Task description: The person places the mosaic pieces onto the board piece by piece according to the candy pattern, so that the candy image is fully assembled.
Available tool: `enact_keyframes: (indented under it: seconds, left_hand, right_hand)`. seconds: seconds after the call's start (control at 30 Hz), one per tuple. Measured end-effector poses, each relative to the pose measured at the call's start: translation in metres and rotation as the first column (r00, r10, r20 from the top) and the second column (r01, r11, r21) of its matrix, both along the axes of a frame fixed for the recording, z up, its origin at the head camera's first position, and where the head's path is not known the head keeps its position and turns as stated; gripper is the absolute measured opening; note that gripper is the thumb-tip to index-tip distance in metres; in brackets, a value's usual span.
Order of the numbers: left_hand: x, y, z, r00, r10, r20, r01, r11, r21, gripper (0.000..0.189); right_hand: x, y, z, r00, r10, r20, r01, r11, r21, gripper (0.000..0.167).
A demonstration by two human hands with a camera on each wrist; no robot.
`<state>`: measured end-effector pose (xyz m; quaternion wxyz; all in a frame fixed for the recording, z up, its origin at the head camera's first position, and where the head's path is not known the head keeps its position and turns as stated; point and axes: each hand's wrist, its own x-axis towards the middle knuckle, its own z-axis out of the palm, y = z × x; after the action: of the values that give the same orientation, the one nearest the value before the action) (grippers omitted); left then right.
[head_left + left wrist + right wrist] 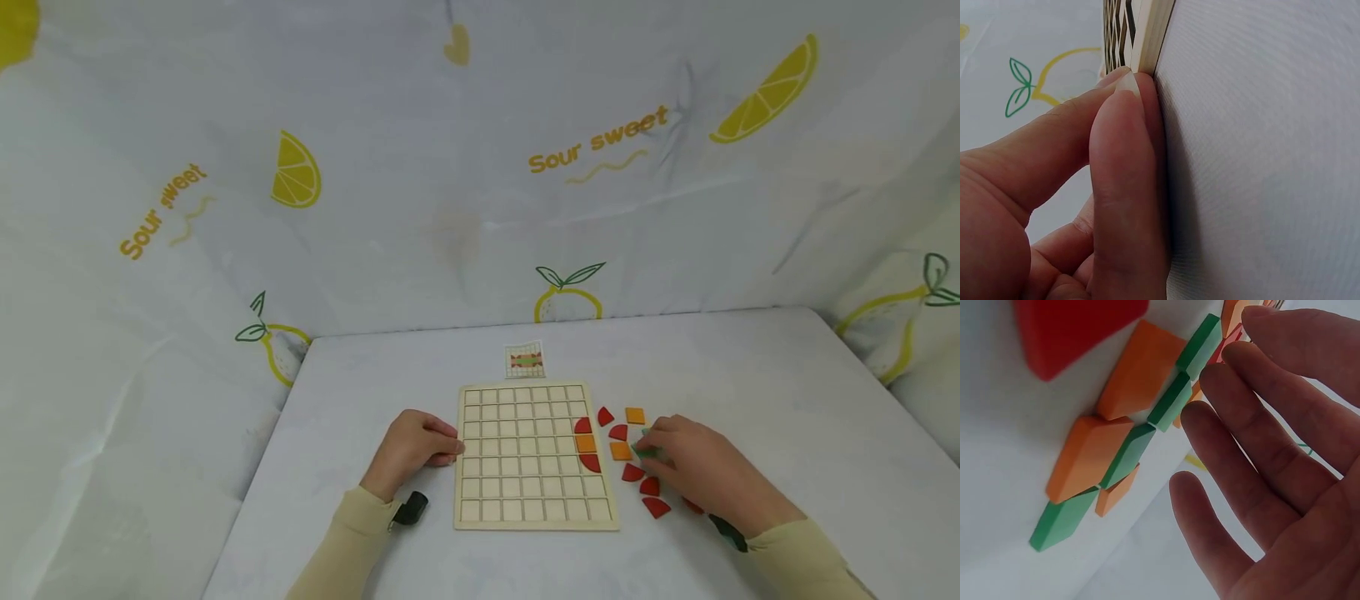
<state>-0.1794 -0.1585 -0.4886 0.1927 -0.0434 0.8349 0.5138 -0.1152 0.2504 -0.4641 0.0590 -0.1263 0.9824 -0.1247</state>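
A pale wooden grid board point(525, 458) lies on the table, its right column holding an orange square tile point(584, 444) between two red curved tiles. At the board's left edge is my left hand point(416, 446); in the left wrist view its thumb point(1122, 156) and index finger pinch the edge. To the right of the board, my right hand point(686, 458) hovers low over loose tiles, with a green tile point(643, 451) by its fingertips. In the right wrist view its fingers point(1241, 456) are loosely extended beside green tiles point(1129, 456) and orange tiles point(1088, 456).
Several loose red tiles point(656, 507) and orange tiles point(635, 415) lie between the board and my right hand. A small pattern card point(525, 361) sits just beyond the board. Behind the table hangs a white lemon-print cloth point(420, 208).
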Motion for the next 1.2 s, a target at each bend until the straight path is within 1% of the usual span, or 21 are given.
enact_keyframes:
  seconds: [0.07,0.2,0.47,0.6,0.83,0.97,1.1,1.2]
  left_hand:
    - [0.000,0.000,0.001,1.000,-0.001,-0.003,0.001,1.000,-0.012,0.024]
    - [0.001,0.001,0.002,1.000,-0.001,-0.002,0.001,1.000,-0.009,0.024]
    - [0.001,0.001,0.002,1.000,0.005,0.004,-0.005,1.000,-0.007,0.024]
    - [0.000,0.001,0.001,1.000,0.006,0.001,-0.006,1.000,-0.004,0.025]
    - [-0.001,-0.001,0.000,1.000,0.001,-0.001,-0.001,1.000,0.001,0.025]
    - [-0.001,-0.001,0.000,1.000,0.001,0.000,-0.001,1.000,0.003,0.025]
    - [0.000,-0.001,0.000,1.000,-0.003,0.002,0.003,1.000,0.005,0.024]
    - [-0.001,-0.001,0.000,1.000,-0.003,0.003,0.003,1.000,0.008,0.024]
  right_hand:
    - [0.004,0.002,-0.001,1.000,-0.001,-0.010,0.001,1.000,-0.002,0.017]
    - [0.009,0.004,-0.003,1.000,-0.002,-0.025,0.001,1.000,-0.011,0.015]
    - [0.013,0.003,-0.006,0.999,-0.001,-0.045,0.000,0.999,-0.036,0.016]
    - [0.013,0.002,-0.006,0.999,0.003,-0.049,-0.004,1.000,-0.030,0.016]
    - [0.005,0.002,-0.004,0.999,0.007,-0.044,-0.008,1.000,-0.011,0.017]
    - [-0.001,0.003,-0.002,0.999,0.019,-0.045,-0.020,1.000,-0.023,0.017]
    - [-0.007,0.003,-0.001,1.000,0.008,-0.022,-0.009,0.999,-0.039,0.016]
    - [-0.013,0.002,-0.001,1.000,0.008,-0.027,-0.009,0.999,-0.034,0.017]
